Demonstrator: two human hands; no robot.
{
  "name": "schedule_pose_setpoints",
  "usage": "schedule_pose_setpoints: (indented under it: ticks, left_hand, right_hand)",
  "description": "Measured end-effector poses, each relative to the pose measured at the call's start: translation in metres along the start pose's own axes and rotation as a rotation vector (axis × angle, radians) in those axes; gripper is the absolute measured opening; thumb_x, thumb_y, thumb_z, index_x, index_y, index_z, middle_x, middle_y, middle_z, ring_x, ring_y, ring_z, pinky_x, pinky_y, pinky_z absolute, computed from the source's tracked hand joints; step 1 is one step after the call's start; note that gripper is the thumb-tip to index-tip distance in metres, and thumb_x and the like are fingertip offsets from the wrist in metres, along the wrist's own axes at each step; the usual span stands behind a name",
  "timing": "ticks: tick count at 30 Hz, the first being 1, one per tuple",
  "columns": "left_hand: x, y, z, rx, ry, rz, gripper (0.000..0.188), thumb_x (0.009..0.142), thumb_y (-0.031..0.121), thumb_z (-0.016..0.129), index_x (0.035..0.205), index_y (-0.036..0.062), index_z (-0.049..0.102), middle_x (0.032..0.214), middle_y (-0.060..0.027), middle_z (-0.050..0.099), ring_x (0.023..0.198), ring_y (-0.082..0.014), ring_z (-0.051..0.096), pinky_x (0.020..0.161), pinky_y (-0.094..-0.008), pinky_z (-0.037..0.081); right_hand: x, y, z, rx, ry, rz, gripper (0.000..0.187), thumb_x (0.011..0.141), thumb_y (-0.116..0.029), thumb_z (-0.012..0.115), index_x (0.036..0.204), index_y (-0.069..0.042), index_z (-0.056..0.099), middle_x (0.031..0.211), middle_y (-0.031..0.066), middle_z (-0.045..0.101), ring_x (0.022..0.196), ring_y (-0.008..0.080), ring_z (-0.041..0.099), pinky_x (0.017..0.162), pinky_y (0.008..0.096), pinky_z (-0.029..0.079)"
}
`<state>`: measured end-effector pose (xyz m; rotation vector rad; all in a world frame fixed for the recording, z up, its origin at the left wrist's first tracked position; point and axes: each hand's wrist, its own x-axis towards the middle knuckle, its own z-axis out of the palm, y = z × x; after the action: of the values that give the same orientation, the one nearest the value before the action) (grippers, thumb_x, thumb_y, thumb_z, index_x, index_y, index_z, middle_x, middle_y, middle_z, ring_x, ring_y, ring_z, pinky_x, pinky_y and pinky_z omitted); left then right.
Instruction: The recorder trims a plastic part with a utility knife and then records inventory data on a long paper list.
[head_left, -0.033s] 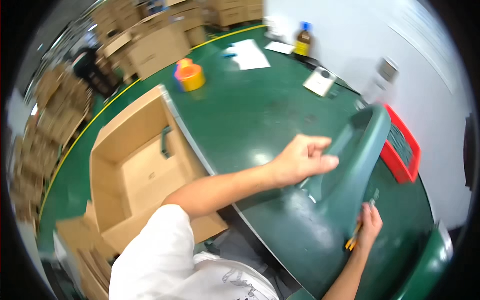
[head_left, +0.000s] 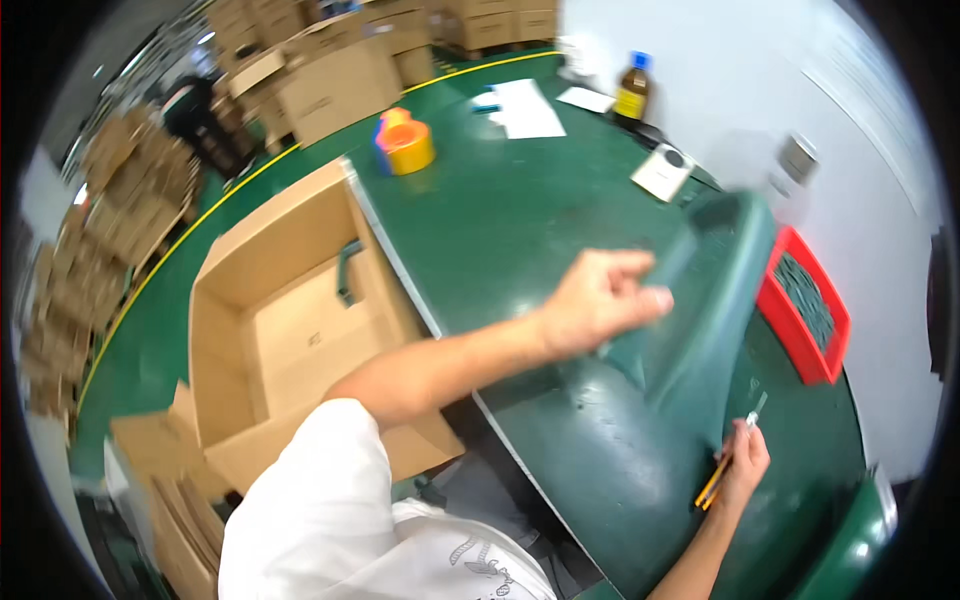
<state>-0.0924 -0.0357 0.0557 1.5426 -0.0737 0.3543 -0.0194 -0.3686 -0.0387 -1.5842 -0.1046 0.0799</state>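
Observation:
A large curved green plastic part [head_left: 705, 310] stands tilted on the green table, smeared by motion. My left hand [head_left: 600, 300] is at its left side, thumb and forefinger apart with nothing visible between them; whether it touches the part is unclear. Closed around a slim tool with a yellow-and-black handle [head_left: 710, 485] is my right hand [head_left: 743, 465], low beside the part's near end. The tool's pale, narrow tip points away from me; its exact kind is not plain.
An open cardboard box [head_left: 290, 345] holding a small dark green piece [head_left: 347, 272] sits left of the table. Rightward is a red bin [head_left: 775, 300] of small green pieces. Tape rolls [head_left: 408, 148], paper [head_left: 530, 108] and a brown bottle [head_left: 632, 92] lie farther off. Another green part [head_left: 850, 550] stands near right.
The view has shifted, so the surroundings appear farther right. Against them, the green part and my left hand have moved left. My right hand keeps the tool, whose tip shows more clearly.

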Motion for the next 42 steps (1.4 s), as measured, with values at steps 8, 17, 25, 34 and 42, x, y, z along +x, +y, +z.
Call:
schedule_pose_setpoints:
  ticks: [8,17,25,34,42]
  left_hand:
    - [-0.177,-0.016,-0.311,0.247,1.447,-0.158,0.02,0.086,0.018,0.065,0.09,-0.0013,0.067,0.088,-0.0104,0.068,0.077,-0.0209,0.062,0.07,-0.036,0.049]
    - [-0.243,-0.041,-0.37,1.806,0.08,-0.199,0.012,0.073,0.01,0.066,0.085,0.0088,0.067,0.08,-0.0091,0.067,0.088,-0.0277,0.063,0.079,-0.042,0.046]
    - [-0.201,-0.11,-0.384,1.713,-0.114,-0.054,0.038,0.065,0.001,0.066,0.103,0.0016,0.065,0.118,-0.0148,0.062,0.121,-0.0301,0.054,0.103,-0.0397,0.038]
    - [-0.273,-0.15,-0.354,1.792,-0.13,-0.284,0.05,0.069,0.026,0.078,0.109,0.0016,0.061,0.122,-0.0147,0.058,0.13,-0.0323,0.043,0.112,-0.055,0.025]
    - [-0.224,-0.1,-0.321,1.631,0.168,0.148,0.028,0.074,-0.002,0.066,0.102,-0.0026,0.061,0.119,-0.0218,0.059,0.127,-0.0414,0.047,0.105,-0.0557,0.035]
  right_hand:
    - [0.005,0.01,0.007,-0.015,-0.138,-0.051,0.019,0.099,-0.019,0.056,0.1,0.0,0.062,0.06,-0.0012,0.047,0.053,0.0068,0.045,0.05,0.0208,0.036]
    - [0.012,0.012,-0.002,-0.157,-0.069,-0.084,0.019,0.099,-0.018,0.056,0.1,0.0,0.062,0.059,-0.0007,0.048,0.051,0.0057,0.044,0.049,0.0194,0.034]
    - [0.011,0.015,-0.003,-0.175,-0.059,-0.107,0.02,0.099,-0.019,0.056,0.102,0.001,0.061,0.06,0.0001,0.05,0.052,0.0057,0.044,0.05,0.0195,0.034]
    - [-0.002,0.006,0.019,-0.219,-0.003,-0.072,0.019,0.096,-0.016,0.06,0.1,0.002,0.064,0.063,-0.0018,0.049,0.054,0.0052,0.045,0.05,0.02,0.035]
    - [0.024,-0.038,0.02,-1.01,-0.059,-0.251,0.022,0.092,-0.024,0.062,0.087,-0.003,0.064,0.065,0.0137,0.057,0.057,0.0264,0.055,0.057,0.0382,0.043]
